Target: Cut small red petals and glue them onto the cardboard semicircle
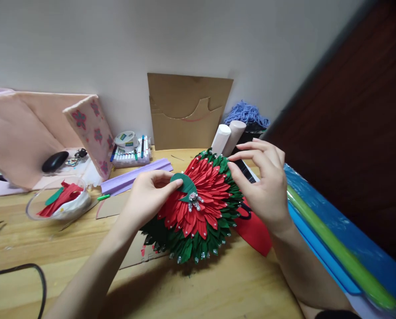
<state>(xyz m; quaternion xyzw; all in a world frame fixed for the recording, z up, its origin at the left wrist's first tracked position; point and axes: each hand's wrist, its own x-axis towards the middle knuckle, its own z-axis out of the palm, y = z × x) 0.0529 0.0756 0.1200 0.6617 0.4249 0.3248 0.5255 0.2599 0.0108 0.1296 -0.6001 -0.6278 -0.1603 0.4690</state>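
A layered fan-shaped craft piece (201, 204) of red petals edged with green ones is held up above the table. Small pearl and clear beads dot its petal tips, and a sparkling bead ornament (194, 199) sits near its centre. My left hand (151, 190) pinches the piece at its rounded dark green end (181, 182), thumb on top and the other fingers hidden behind. Beside the upper right green edge is my right hand (262, 177), its fingers apart and curved. Whether its fingertips touch the petals I cannot tell.
A clear bowl (30, 208) with red and green scraps stands left, near markers (131, 156) and a folded purple strip (136, 176). Cardboard (188, 110) leans on the wall. White rolls (221, 138), blue yarn (246, 114) and red paper (254, 232) lie right. A black cable (40, 274) curves front left.
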